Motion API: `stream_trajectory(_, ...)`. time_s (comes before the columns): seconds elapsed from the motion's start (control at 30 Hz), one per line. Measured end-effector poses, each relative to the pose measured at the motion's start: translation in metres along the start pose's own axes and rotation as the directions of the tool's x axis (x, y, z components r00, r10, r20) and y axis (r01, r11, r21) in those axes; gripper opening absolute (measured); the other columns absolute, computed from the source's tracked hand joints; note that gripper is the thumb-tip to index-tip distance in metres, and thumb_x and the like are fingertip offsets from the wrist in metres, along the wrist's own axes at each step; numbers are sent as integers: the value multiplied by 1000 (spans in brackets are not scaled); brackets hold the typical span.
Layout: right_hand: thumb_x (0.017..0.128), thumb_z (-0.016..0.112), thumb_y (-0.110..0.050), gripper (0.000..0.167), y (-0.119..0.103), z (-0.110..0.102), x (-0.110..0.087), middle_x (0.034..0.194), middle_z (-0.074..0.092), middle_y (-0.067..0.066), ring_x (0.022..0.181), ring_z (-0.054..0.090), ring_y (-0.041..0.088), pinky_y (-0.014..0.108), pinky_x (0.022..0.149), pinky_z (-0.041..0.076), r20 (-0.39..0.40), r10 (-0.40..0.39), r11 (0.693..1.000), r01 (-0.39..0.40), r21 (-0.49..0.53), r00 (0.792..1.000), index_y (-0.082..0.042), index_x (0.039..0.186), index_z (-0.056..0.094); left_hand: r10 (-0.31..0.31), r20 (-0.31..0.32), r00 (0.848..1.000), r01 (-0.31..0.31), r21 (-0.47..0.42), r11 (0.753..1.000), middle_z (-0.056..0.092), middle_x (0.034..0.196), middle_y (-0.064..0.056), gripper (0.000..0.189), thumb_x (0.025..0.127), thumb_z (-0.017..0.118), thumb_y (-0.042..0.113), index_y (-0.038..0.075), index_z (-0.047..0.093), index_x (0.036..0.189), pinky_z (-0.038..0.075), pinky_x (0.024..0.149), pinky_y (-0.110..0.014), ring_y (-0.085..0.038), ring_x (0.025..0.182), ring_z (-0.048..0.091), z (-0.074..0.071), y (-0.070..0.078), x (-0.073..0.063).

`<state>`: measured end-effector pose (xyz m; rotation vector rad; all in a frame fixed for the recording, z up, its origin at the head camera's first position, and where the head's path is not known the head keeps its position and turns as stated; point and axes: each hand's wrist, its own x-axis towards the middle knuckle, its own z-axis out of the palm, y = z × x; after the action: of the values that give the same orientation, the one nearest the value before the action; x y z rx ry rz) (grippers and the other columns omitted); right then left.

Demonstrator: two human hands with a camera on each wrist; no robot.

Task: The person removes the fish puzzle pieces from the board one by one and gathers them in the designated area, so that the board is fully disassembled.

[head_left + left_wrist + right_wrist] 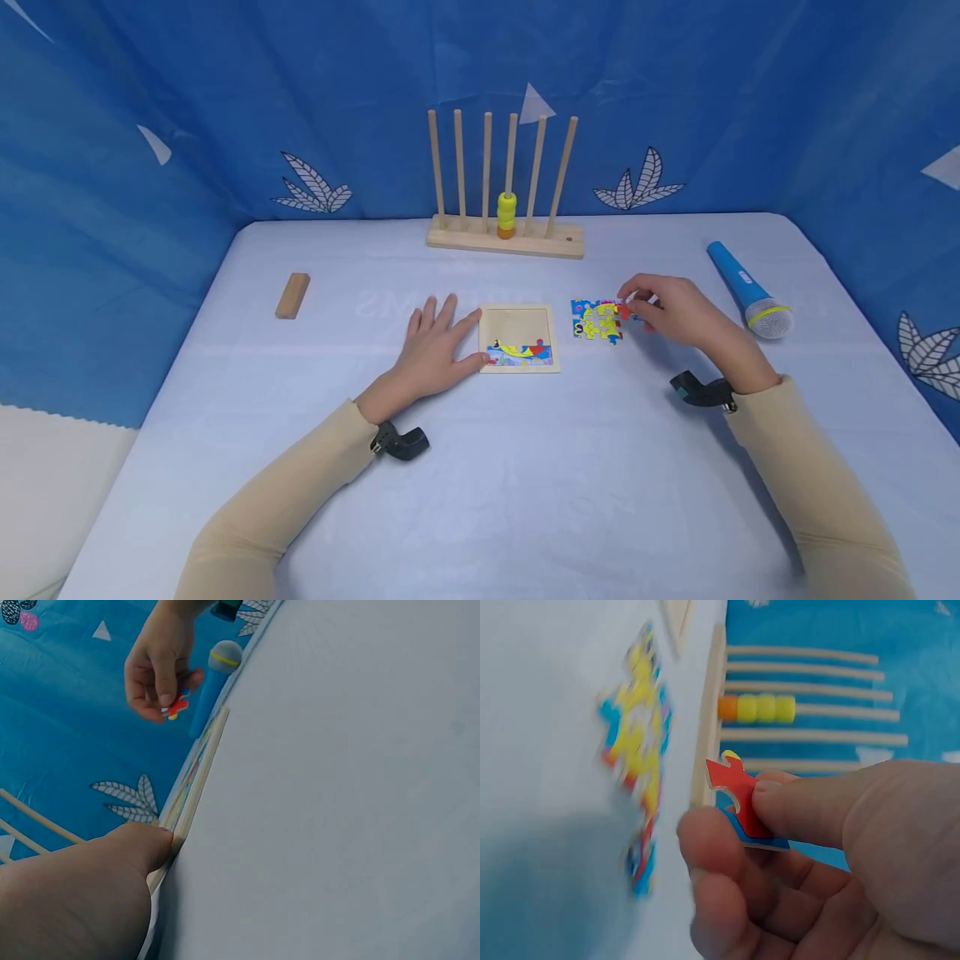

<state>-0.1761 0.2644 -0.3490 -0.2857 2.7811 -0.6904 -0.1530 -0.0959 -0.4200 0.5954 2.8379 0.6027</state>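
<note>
My right hand (671, 310) pinches a red and blue jigsaw puzzle piece (744, 796) between thumb and fingers, held above the table. Just left of it in the head view lies a patch of jigsaw pieces (597, 321), mostly yellow with red and blue; in the right wrist view they look blurred. A square wooden puzzle frame (556, 342) lies left of that patch, with its bottom row filled by pieces and bare wood above. Spread on the table, my left hand (435, 354) touches the frame's left edge with its thumb and a finger.
A wooden peg rack (506, 237) with several upright rods stands at the back, yellow and orange beads (506, 215) on one rod. A blue toy microphone (750, 290) lies at the right, a wooden block (292, 296) at the left. Blue curtain (375, 100) hangs behind the table.
</note>
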Motion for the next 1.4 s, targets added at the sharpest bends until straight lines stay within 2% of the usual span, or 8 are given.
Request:
stream_trajectory(0.13, 101, 59, -9, 26, 20, -1, -6, 108, 65, 22, 71, 62, 18, 26, 64, 54, 13, 32, 999, -32, 22, 999, -3, 126, 62, 3, -2, 1000, -3, 0, 1000, 14, 171, -21, 76, 96, 57, 56, 22, 36, 160, 4, 124, -68, -50, 158, 1, 0, 0, 0)
stream_trajectory(0.27, 100, 60, -8, 25, 30, 1, -8, 107, 66, 22, 73, 63, 19, 25, 63, 55, 26, 17, 999, -18, 40, 1000, -3, 124, 65, -3, 1, 1000, 3, -5, 1000, 13, 171, -20, 75, 96, 57, 55, 22, 36, 160, 3, 124, -67, -49, 158, 0, 0, 0, 0)
stream_trajectory(0.67, 98, 63, -7, 24, 34, 9, -1, 92, 63, 15, 64, 59, 18, 24, 58, 53, 76, 3, 994, -11, 110, 997, 1, 121, 66, -12, 2, 1000, 12, 9, 1000, 14, 171, -20, 76, 95, 57, 56, 22, 37, 160, 4, 125, -67, -48, 158, 0, 1, 0, 1)
stream_trajectory(0.83, 98, 64, -8, 22, 35, 12, 0, 86, 59, 11, 64, 59, 19, 25, 57, 50, 62, 35, 996, -40, 78, 997, -1, 119, 66, -8, 0, 1000, 8, -4, 1000, 13, 171, -20, 76, 95, 58, 56, 21, 37, 160, 3, 125, -67, -48, 158, -1, 1, -1, 1)
stream_trajectory(1.1, 96, 67, -14, 20, 36, 15, 2, 79, 60, 9, 69, 54, 21, 29, 60, 44, 16, 56, 998, -56, -17, 998, -2, 113, 66, -2, -6, 1000, 2, -8, 1000, 14, 171, -20, 75, 95, 58, 55, 21, 38, 159, 3, 124, -67, -48, 158, 0, -1, 0, 0)
stream_trajectory(1.4, 95, 68, -13, 21, 34, 17, 1, 84, 59, 12, 77, 52, 24, 31, 63, 44, 2, 63, 997, -63, -43, 998, -1, 111, 65, 4, -14, 1000, -4, -6, 1000, 15, 171, -21, 75, 95, 58, 55, 21, 38, 159, 5, 124, -68, -49, 158, 1, 0, 0, 0)
